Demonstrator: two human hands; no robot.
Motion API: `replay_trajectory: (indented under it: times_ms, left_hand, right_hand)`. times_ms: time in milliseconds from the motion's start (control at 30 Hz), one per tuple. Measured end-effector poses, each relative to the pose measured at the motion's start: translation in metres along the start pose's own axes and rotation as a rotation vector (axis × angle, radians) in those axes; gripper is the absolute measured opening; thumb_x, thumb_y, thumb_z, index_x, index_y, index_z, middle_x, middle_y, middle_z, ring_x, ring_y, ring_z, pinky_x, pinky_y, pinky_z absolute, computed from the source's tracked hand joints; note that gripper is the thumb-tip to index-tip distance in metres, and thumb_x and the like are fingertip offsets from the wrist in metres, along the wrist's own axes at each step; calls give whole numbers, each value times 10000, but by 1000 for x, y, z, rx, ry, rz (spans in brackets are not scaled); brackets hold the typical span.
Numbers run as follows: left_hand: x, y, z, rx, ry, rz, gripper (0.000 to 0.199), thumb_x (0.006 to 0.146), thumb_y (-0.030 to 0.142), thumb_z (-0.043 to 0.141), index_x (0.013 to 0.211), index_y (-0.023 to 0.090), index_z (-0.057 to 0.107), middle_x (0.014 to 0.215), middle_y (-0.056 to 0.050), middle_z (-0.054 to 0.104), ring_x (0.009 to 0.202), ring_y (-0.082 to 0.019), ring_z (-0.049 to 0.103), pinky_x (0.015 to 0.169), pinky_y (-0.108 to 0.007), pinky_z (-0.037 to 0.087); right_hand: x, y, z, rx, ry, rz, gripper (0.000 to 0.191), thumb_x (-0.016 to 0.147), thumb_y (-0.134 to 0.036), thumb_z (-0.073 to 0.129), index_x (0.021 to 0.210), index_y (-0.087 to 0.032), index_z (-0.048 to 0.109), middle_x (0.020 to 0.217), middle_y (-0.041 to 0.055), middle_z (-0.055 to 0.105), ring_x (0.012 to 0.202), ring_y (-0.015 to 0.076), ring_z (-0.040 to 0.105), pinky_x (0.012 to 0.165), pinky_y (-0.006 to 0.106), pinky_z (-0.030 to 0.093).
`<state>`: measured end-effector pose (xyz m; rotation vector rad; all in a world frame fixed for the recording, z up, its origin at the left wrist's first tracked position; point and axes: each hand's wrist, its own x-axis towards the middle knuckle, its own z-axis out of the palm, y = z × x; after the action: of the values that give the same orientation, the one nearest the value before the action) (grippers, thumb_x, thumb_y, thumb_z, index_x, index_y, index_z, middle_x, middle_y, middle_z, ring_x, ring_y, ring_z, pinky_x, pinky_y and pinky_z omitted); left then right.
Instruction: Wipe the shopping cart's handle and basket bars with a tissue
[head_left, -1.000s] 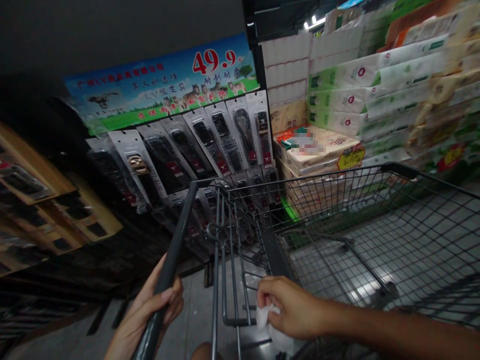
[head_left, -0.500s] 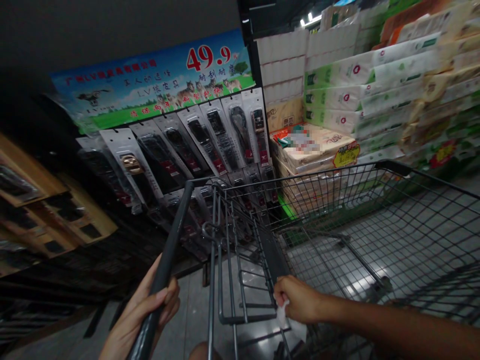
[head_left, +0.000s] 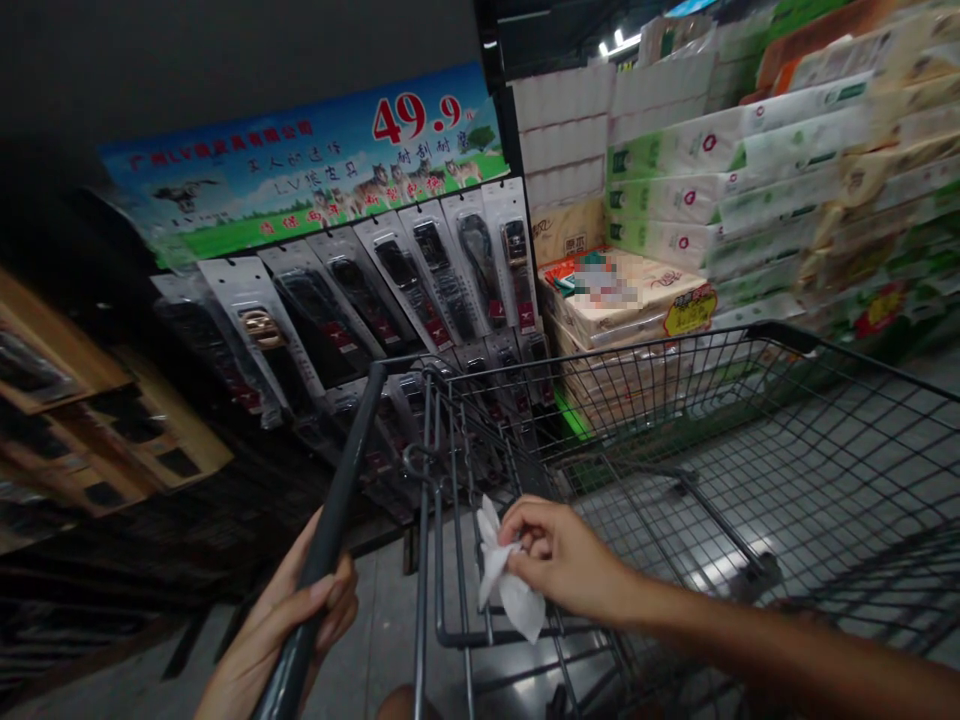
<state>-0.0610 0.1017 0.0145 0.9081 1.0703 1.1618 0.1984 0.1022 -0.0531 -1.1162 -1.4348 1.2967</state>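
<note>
We have the left hand at lower left of the frame, grip wrapped round the dark handle bar of the shopping cart. Right hand, lower centre: grip narrow, pinching a crumpled white tissue. Tissue overlaps the grey wire rack right of the bar; we can't tell if it touches. Upper left to centre, we log packaged belts hanging under a blue-green sign reading 49.9. Upper right: stacked wrapped packs.

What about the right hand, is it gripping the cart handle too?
No, the right hand pinches a white tissue apart from the handle.
</note>
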Motion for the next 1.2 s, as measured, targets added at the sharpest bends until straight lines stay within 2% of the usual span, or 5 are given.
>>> replay_trajectory:
  times_ms: [200,400,867,1067,1200]
  left_hand:
    - [1,2,1,-2,-22,-17,632,764,111,655,1347,285,483,600,30,529,455,-76,429,449,-185,408]
    - [-1,4,4,10,22,-30,649,744,141,680,1343,296,484,612,32,534,461,-82,411,457,-193,417]
    - [1,0,-1,-35,-20,-30,653,764,113,670,1358,289,465,626,24,560,476,-80,449,502,-195,441]
    - [3,-1,-2,-24,-31,-17,650,768,112,663,1360,284,456,616,26,559,462,-80,444,465,-196,405]
    - [5,-6,-5,-58,-37,6,600,779,133,660,1328,271,464,601,37,555,445,-73,434,434,-187,368]
  right_hand:
    - [-6,17,12,-115,-64,-175,165,764,-83,592,827,-183,707,835,18,619,766,119,565,638,207,417]
    - [-7,34,7,-300,-28,26,115,707,-102,669,618,-151,616,656,-6,611,602,111,549,539,203,363]
    - [0,64,-8,-487,-108,344,176,532,48,586,493,-123,590,546,-36,594,587,119,530,498,200,275]
    - [1,45,4,-357,-66,320,145,586,6,625,545,-133,636,496,-53,539,543,106,506,504,205,283]
    - [1,19,11,-270,-31,192,203,604,5,602,689,-139,717,693,-12,617,622,104,524,540,202,330]
